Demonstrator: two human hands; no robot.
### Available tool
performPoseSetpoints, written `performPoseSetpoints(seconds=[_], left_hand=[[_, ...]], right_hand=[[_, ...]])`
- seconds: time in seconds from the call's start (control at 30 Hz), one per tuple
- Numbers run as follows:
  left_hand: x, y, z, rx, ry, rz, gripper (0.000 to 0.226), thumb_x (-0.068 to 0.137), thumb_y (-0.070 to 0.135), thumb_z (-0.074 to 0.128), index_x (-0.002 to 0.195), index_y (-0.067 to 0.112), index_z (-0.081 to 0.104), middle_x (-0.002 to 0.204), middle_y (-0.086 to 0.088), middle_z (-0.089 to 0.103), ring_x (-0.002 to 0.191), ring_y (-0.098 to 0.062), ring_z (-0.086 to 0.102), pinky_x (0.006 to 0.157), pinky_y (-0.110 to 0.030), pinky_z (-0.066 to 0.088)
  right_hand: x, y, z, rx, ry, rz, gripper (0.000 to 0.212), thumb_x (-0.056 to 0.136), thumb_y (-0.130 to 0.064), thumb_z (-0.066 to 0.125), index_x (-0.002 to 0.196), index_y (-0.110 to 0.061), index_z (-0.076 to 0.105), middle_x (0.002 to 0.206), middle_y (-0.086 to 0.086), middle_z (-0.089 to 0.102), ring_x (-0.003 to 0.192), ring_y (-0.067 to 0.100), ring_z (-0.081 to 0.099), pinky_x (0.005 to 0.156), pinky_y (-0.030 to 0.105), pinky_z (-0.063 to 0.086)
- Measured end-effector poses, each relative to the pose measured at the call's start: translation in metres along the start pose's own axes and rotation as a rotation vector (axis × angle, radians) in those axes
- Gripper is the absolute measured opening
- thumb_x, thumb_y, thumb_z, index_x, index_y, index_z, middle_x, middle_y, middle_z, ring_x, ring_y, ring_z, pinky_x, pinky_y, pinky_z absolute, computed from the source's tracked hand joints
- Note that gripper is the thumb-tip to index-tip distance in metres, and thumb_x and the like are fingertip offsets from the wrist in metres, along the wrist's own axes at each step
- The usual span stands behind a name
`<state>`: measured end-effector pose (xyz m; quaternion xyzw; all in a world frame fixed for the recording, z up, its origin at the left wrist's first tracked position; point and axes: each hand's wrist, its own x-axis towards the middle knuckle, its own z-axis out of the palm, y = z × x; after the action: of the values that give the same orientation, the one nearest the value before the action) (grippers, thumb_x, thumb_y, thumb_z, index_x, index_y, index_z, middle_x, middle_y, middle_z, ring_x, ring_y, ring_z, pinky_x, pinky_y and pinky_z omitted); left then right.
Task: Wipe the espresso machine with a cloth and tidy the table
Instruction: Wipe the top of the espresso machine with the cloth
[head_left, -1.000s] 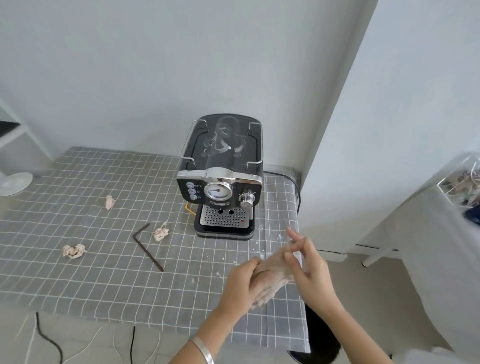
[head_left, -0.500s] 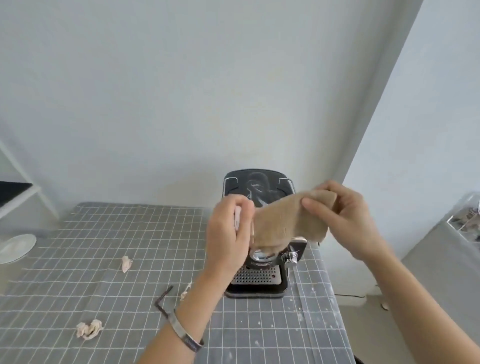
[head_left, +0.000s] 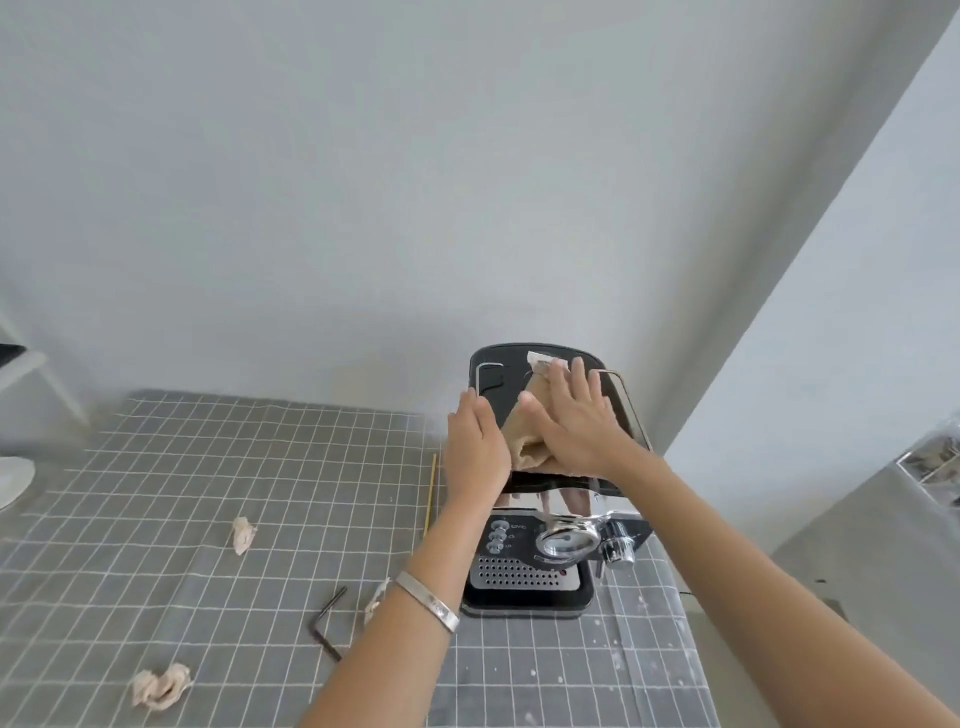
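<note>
- Machine (head_left: 545, 525) stands at the right end of the table (head_left: 208, 467), back near the wall, front panel and drip grille facing the camera.
- Cloth (head_left: 524, 436), tan, lies on the machine's black top, bunched toward the front edge; a pale corner peeks out past the fingertips at the back.
- Right hand (head_left: 574, 421) flat on the cloth, fingers spread, palm pressing down. No pinch: it pins the cloth by pressure.
- Left hand (head_left: 475, 447) rests against the machine's upper left edge, fingers together and extended; looks like bracing, not gripping. Whether the thumb hooks the side, cannot tell.
- Step in hand, as I judge it: wiping the top, early in the task.
- Next move likely calls for sweeping the cloth across the top between the two wire rails (head_left: 626, 405), keeping pressure even, with the left hand steadying the body so it does not slide.
- Front panel, dial and knob appear still to do.
- Tidying not begun: three crumpled paper scraps (head_left: 158, 688) (head_left: 243, 535) (head_left: 375, 603) lie on the table, one partly behind the left forearm; a bent dark rod (head_left: 326, 626) and a thin yellow stick (head_left: 430, 496) lie there too.
- White specks dot the table right of the machine.
</note>
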<state>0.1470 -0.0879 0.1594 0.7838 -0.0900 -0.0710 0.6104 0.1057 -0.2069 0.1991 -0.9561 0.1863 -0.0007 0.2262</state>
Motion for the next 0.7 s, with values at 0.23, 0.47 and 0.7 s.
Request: performPoseSetpoints(seconds=[0.23,0.47,0.7], left_hand=[[0.006,-0.010,0.001,-0.076,-0.027,-0.064,0.045,0.103,0.029,0.023,0.147,0.022,0.031,0.157,0.001,0.028,0.147,-0.017,0.019,0.120,-0.036,0.019],[0.003,-0.003,0.000,-0.162,-0.024,-0.094,0.044,0.103,0.022,0.025,0.146,0.018,0.034,0.156,0.002,0.032,0.144,-0.011,0.027,0.120,-0.033,0.021],[-0.001,0.001,-0.003,-0.189,-0.021,-0.129,0.043,0.103,0.023,0.027,0.146,0.020,0.035,0.154,0.003,0.033,0.142,-0.012,0.030,0.119,-0.034,0.024]], right_hand=[[0.051,-0.010,0.017,-0.217,0.094,-0.049,0.061,0.097,-0.039,0.033,0.152,-0.016,0.018,0.161,0.011,0.014,0.148,0.035,0.004,0.118,0.052,0.007],[0.045,0.002,0.016,-0.351,0.058,-0.297,0.051,0.096,-0.032,0.028,0.142,-0.017,0.042,0.153,0.003,0.038,0.145,0.031,0.022,0.116,0.048,0.015],[-0.017,0.022,0.004,0.015,-0.024,-0.473,0.051,0.089,-0.032,0.028,0.122,-0.020,0.065,0.135,-0.006,0.058,0.141,0.016,0.029,0.119,0.044,0.012]])
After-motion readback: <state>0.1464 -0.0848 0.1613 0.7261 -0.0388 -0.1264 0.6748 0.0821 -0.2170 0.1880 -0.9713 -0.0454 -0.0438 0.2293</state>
